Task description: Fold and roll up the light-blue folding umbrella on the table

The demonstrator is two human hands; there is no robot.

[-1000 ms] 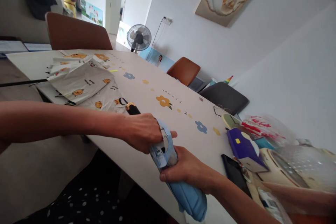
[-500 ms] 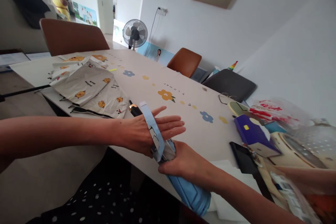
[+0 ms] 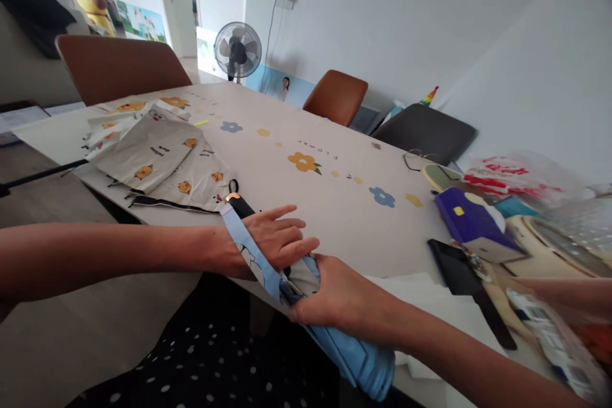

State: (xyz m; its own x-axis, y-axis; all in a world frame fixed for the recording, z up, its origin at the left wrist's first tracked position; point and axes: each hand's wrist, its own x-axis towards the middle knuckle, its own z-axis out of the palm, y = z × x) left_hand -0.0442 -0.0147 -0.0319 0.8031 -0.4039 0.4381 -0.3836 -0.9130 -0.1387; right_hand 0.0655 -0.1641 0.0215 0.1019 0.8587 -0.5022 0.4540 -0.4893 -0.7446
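Note:
A folded light-blue umbrella (image 3: pixel 356 357) lies over the near edge of the table (image 3: pixel 296 191), its black handle (image 3: pixel 238 204) pointing away from me. My right hand (image 3: pixel 335 303) is closed round the umbrella's bunched canopy. Over the back of my left hand (image 3: pixel 272 242) runs the umbrella's blue closing strap (image 3: pixel 248 255). That hand rests on the umbrella near the handle, fingers stretched out and apart.
Folded cream cloth with yellow cartoon prints (image 3: pixel 157 162) lies at the table's left. A black phone (image 3: pixel 452 258), a purple box (image 3: pixel 471 220), glasses (image 3: pixel 415 156) and plastic-wrapped items crowd the right. Brown chairs (image 3: pixel 119 67) stand around; a fan (image 3: pixel 238 51) stands behind.
My left hand let go of the canopy and opened its fingers. The blue strap came loose and now lies over the back of that hand. My right hand kept its grip.

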